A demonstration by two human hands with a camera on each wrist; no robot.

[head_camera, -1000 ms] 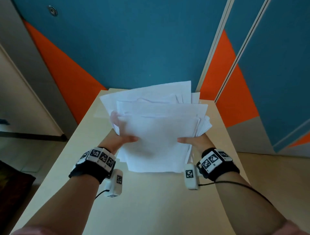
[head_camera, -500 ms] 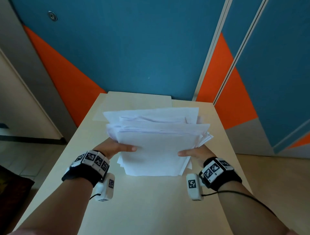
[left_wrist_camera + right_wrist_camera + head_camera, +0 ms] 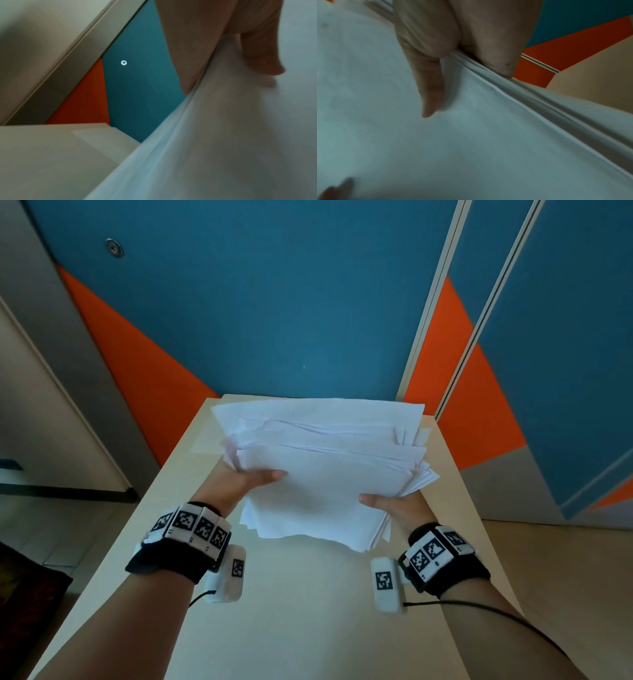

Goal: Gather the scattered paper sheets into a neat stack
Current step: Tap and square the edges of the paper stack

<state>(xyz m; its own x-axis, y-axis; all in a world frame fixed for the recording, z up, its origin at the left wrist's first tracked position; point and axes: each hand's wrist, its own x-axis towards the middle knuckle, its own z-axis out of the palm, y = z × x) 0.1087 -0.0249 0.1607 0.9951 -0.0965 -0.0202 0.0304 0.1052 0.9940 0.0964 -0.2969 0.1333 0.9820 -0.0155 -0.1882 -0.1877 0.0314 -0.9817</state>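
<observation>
A thick, uneven bundle of white paper sheets (image 3: 325,467) hangs above the cream table (image 3: 291,611), its far edges fanned and ragged. My left hand (image 3: 253,479) grips its left side, thumb on top and fingers hidden underneath. My right hand (image 3: 387,503) grips its right side the same way. In the left wrist view the thumb (image 3: 260,54) presses on the paper sheets (image 3: 223,135). In the right wrist view the thumb (image 3: 428,88) lies across the top of the paper sheets (image 3: 471,142), with the layered edges running past it.
The table's far end meets a blue and orange panelled wall (image 3: 274,320). A pale flat board (image 3: 212,419) lies at the table's far left, partly under the bundle. Floor (image 3: 555,577) lies right of the table.
The bundle dropped toward the table half a second ago and is now raised and tilted again, with both hands still gripping its sides.
</observation>
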